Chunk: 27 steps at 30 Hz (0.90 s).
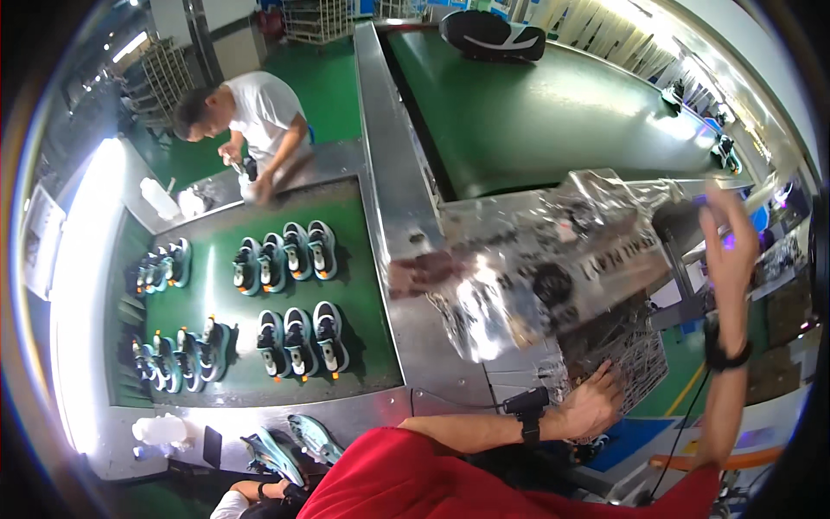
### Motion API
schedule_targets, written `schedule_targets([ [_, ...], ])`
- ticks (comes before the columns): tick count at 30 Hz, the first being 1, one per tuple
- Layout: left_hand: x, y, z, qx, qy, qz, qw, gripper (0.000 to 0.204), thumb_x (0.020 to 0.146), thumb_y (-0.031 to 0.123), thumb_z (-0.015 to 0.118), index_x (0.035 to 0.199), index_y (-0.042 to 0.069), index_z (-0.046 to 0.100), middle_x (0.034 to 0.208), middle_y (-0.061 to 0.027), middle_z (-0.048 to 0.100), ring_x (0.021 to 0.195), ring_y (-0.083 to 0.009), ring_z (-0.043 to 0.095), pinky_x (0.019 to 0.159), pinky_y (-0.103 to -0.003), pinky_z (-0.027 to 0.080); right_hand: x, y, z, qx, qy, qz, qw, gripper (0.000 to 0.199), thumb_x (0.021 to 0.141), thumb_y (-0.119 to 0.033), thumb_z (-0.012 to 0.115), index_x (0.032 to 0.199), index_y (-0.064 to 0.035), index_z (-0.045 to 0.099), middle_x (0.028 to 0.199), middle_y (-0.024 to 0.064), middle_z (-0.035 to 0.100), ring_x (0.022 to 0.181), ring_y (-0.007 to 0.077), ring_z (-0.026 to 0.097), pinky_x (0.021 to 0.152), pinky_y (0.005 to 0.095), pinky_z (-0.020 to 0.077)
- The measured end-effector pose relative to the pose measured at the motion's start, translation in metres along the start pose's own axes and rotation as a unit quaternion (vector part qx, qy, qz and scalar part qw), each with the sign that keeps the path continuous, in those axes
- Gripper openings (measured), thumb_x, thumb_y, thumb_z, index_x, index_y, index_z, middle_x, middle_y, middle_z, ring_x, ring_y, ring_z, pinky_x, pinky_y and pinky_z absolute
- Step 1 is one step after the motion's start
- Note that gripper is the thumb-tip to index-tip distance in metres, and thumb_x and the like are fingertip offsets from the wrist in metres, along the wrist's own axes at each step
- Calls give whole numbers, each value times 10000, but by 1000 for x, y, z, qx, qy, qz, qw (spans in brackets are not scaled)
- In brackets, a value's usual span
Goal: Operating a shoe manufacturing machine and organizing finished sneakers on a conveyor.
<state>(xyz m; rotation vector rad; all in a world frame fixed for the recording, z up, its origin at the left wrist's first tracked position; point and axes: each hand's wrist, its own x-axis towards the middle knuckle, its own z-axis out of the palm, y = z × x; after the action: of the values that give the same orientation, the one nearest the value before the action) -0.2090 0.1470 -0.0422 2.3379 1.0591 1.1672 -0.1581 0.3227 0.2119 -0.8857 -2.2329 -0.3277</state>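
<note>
A large clear plastic bag (519,272) with dark print lies crumpled and shiny across the metal table edge in front of me. My left hand (593,406) is low beside it, fingers curled against loose clear film that hangs over a wire basket (644,368). What exactly lies between those fingers is partly hidden. Raised at the bag's right end is my right hand (731,238), fingers apart and slightly blurred, with nothing visible in it. A blurred brownish-red patch (424,274) shows at the bag's left end; I cannot tell what it is.
Rows of sneakers (296,251) stand on a green belt (216,298) to the left. Beyond it, a person in white (264,112) handles a shoe. A black shoe (493,36) rests on the far green belt (519,112). Two pale-blue shoes (313,438) lie near my left side.
</note>
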Motion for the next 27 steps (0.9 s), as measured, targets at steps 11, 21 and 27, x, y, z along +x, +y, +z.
schedule_targets([
  [11,2,2,15,-44,-42,-3,998,463,893,347,566,1126,-51,612,1225,-199,579,1235,-352,479,1157,-527,204,262,-112,196,-67,-133,-329,933,659,780,-232,706,1362,-57,451,1381,203,453,1304,333,415,1109,407,331],
  [21,-2,5,22,-61,-50,-27,997,452,899,345,560,1123,-44,615,1215,-191,588,1219,-344,495,1150,-517,224,261,-112,203,-124,-100,-89,983,471,685,-370,774,913,0,593,878,175,644,742,281,652,692,398,517],
  [27,0,6,31,-50,-52,-31,997,446,903,344,556,1121,-40,618,1209,-187,593,1210,-338,505,1145,-511,237,228,-25,179,145,-187,51,970,659,682,-252,718,1276,-15,560,1104,137,654,969,216,627,860,305,489],
])
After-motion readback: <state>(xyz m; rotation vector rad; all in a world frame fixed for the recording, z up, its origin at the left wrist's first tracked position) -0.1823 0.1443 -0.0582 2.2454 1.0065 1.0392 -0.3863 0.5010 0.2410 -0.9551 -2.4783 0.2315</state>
